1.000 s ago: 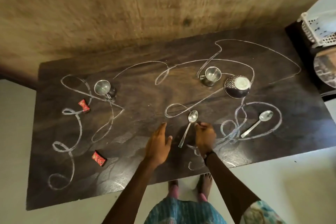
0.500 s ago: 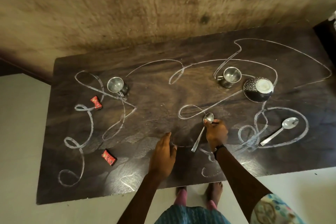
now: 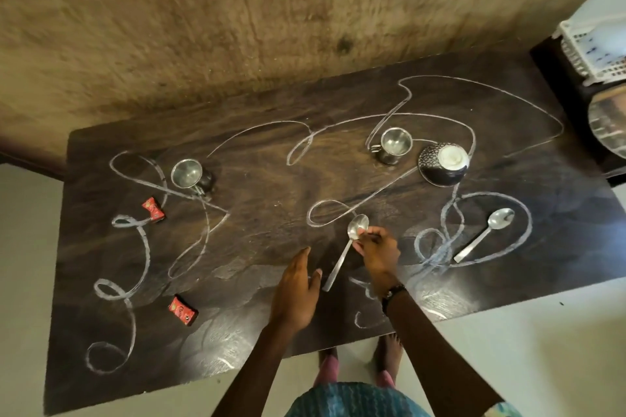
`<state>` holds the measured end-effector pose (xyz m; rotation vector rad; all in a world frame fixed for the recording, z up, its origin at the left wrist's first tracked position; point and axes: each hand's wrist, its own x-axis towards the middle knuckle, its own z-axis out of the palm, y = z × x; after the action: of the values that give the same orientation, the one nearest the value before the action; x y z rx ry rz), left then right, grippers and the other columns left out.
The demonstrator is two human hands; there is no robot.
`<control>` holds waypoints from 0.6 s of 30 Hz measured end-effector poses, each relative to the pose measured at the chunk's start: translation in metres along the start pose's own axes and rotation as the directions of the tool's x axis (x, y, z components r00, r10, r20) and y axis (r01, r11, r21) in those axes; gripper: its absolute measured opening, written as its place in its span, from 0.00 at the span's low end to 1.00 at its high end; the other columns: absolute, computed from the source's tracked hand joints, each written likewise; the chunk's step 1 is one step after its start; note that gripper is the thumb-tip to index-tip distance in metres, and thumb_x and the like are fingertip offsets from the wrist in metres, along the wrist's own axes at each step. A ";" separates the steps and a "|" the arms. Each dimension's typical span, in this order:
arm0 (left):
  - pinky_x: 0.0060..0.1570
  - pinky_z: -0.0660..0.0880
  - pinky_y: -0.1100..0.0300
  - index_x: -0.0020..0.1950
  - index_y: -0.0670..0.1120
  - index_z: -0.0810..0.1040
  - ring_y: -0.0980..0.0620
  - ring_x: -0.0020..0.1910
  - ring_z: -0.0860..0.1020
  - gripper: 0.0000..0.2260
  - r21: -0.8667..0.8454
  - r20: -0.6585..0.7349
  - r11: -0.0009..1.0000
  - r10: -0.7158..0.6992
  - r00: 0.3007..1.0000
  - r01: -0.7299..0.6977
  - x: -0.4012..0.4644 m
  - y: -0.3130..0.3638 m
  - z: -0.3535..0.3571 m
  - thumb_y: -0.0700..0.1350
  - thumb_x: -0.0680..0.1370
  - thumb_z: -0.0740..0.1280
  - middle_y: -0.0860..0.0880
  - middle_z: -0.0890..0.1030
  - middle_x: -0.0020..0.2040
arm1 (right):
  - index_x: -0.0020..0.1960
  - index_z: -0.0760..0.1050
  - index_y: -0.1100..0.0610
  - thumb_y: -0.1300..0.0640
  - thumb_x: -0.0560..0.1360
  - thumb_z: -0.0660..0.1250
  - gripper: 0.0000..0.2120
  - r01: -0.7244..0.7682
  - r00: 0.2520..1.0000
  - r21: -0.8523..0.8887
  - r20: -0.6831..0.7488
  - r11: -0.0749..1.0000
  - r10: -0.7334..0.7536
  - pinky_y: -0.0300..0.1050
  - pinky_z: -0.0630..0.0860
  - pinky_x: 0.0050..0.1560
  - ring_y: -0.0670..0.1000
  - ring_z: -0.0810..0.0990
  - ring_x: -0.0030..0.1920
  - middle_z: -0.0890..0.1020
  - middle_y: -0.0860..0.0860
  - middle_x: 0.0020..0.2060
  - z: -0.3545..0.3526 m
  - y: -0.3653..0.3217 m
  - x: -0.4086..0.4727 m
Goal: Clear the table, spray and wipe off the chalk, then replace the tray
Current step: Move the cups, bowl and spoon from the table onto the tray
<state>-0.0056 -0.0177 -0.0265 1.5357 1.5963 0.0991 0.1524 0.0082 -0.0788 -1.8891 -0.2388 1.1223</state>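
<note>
Near spoon point(image 3: 352, 244): steel, lying on dark wooden table point(image 3: 257, 234) at centre-front, bowl end away from the person, handle running back toward the front edge. Right hand point(image 3: 377, 252) pinches it at the neck, just below the bowl, w/ fingertips point(image 3: 367, 234) curled onto the metal; handle end looks to be at or on the table surface, cannot tell which. Left hand point(image 3: 298, 288) is just left of the handle, fingers straight and relaxed, grasping nothing; whether palm touches the table cannot be told.

White chalk scribble point(image 3: 142, 247) loops across most of the tabletop, incl. under and around the objects. Second spoon point(image 3: 484, 235) lies to the right, inside a chalk loop, well apart from the hands. Patterned bowl point(image 3: 442, 164) sits upside down at rear right, touching or just beside a steel cup point(image 3: 393, 144). Another steel cup point(image 3: 189, 176) stands at rear left. Two red sweet wrappers: one point(image 3: 153, 209) near the left cup, one point(image 3: 183, 310) nearer the front edge.

Far right, off the table: white slotted basket point(image 3: 589, 54).
</note>
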 end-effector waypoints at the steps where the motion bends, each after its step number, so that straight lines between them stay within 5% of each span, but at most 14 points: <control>1: 0.67 0.66 0.57 0.75 0.48 0.59 0.49 0.72 0.66 0.23 -0.023 0.000 1.000 -0.008 1.000 0.008 0.002 0.004 0.001 0.49 0.81 0.58 0.48 0.64 0.74 | 0.47 0.75 0.65 0.65 0.73 0.69 0.04 0.015 0.999 0.035 0.040 0.999 -0.017 0.38 0.81 0.37 0.48 0.81 0.37 0.81 0.56 0.39 0.001 -0.001 -0.008; 6: 0.62 0.67 0.59 0.74 0.48 0.63 0.49 0.67 0.71 0.21 -0.134 0.021 0.991 -0.002 1.000 0.005 0.014 0.052 0.020 0.50 0.81 0.56 0.48 0.71 0.70 | 0.43 0.76 0.60 0.64 0.74 0.69 0.02 0.069 0.978 0.146 0.184 0.987 -0.096 0.41 0.81 0.41 0.47 0.83 0.37 0.83 0.53 0.36 -0.030 -0.011 -0.026; 8: 0.59 0.74 0.56 0.70 0.48 0.68 0.49 0.59 0.78 0.17 -0.206 0.042 0.979 0.016 0.999 -0.007 0.019 0.068 0.031 0.49 0.81 0.57 0.47 0.78 0.63 | 0.45 0.77 0.61 0.63 0.75 0.67 0.01 0.104 0.959 0.137 0.247 0.985 -0.135 0.45 0.81 0.45 0.51 0.84 0.41 0.83 0.53 0.38 -0.048 -0.012 -0.028; 11: 0.42 0.82 0.51 0.60 0.43 0.75 0.50 0.42 0.84 0.12 -0.322 0.114 0.945 -0.014 0.993 0.051 0.022 0.088 0.049 0.46 0.82 0.57 0.42 0.83 0.48 | 0.47 0.77 0.61 0.61 0.77 0.66 0.03 0.213 0.932 0.062 0.288 0.975 -0.222 0.41 0.80 0.44 0.50 0.83 0.42 0.83 0.54 0.41 -0.074 -0.015 -0.027; 14: 0.27 0.77 0.63 0.54 0.41 0.76 0.51 0.33 0.84 0.11 -0.321 0.141 0.945 -0.012 0.990 0.057 0.022 0.108 0.066 0.44 0.82 0.56 0.43 0.84 0.42 | 0.46 0.78 0.58 0.61 0.78 0.64 0.04 0.247 0.917 -0.021 0.327 0.969 -0.227 0.36 0.77 0.42 0.43 0.82 0.40 0.83 0.51 0.40 -0.105 -0.020 -0.012; 18: 0.20 0.67 0.68 0.52 0.42 0.75 0.53 0.27 0.82 0.12 -0.339 0.161 0.939 0.000 0.987 0.056 0.026 0.135 0.090 0.45 0.82 0.55 0.47 0.84 0.45 | 0.46 0.80 0.54 0.56 0.75 0.68 0.03 0.304 0.907 -0.125 0.341 0.944 -0.247 0.44 0.80 0.46 0.47 0.83 0.42 0.84 0.50 0.39 -0.146 -0.026 0.020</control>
<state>0.1581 -0.0100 -0.0127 1.2187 1.3901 0.2216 0.2841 -0.0532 -0.0436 -1.7433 -0.7904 1.2370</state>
